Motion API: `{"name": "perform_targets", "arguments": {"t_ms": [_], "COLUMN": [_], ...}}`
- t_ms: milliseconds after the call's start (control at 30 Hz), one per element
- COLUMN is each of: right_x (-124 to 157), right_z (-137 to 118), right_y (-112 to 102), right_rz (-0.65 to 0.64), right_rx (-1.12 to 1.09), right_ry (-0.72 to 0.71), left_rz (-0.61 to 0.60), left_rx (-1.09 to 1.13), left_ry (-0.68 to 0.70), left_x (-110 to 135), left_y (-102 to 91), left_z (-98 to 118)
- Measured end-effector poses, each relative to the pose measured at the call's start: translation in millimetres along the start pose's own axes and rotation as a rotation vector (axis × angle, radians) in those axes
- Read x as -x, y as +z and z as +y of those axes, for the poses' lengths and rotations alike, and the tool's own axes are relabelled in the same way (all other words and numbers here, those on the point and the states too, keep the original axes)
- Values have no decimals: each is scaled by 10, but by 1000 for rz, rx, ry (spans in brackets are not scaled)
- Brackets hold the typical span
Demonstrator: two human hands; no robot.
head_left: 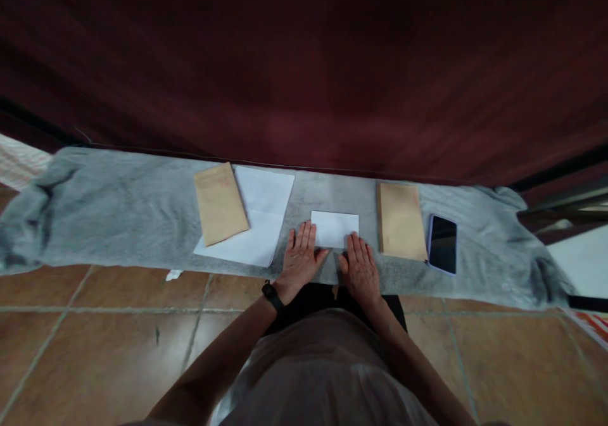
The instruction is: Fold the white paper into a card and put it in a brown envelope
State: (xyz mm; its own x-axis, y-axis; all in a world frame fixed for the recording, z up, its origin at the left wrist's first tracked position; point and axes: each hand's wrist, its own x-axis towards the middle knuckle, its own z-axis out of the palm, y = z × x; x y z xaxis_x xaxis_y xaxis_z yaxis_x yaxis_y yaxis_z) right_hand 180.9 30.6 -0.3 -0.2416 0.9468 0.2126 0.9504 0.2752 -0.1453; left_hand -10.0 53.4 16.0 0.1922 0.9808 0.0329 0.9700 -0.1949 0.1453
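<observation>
While both your palms face down at the front of the grey cloth (133, 207), the small white paper (335, 229) lies flat between and just ahead of them, its long side running across your body. Your left hand (300, 258) lays its fingertips on or against the paper's left edge, and your right hand (361, 271) has its fingertips at the near right corner. Neither hand is clamped on anything: your fingers lie straight, the thumbs turned inward and apart. You seem to be at a step of steadying or smoothing the piece, though whether it is folded you cannot tell from here. To my mind the next move calls for light, even pressure at both ends so it doesn't skew; lifting it would need a fingertip under an edge. To your left, a brown packet (221, 204) overlaps a larger white sheet (266, 217); to your right sit a second brown packet (403, 220) and, just beside it, a phone (443, 244), both clear of your fingers.
</observation>
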Motion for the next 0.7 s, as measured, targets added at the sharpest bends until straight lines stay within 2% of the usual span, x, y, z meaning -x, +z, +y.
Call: {"name": "perform_targets", "arguments": {"t_ms": [100, 200, 300, 433, 533, 700], "right_x": [8, 9, 26, 63, 65, 13], "right_z": [-10, -22, -9, 15, 6, -40], "right_y": [5, 13, 28, 68, 77, 37], "right_rz": [1, 7, 1, 7, 9, 19], "right_rx": [1, 7, 15, 32, 30, 8], "right_ry": [5, 12, -26, -72, -59, 3], "left_rz": [49, 67, 29, -43, -46, 10], "left_rx": [8, 57, 120, 162, 166, 114], "left_ry": [-9, 95, 232, 262, 252, 163], "left_x": [-24, -116, -268, -444, -499, -523], "left_y": [-28, -41, 1, 103, 169, 207], "left_z": [99, 313, 565, 759, 735, 472]}}
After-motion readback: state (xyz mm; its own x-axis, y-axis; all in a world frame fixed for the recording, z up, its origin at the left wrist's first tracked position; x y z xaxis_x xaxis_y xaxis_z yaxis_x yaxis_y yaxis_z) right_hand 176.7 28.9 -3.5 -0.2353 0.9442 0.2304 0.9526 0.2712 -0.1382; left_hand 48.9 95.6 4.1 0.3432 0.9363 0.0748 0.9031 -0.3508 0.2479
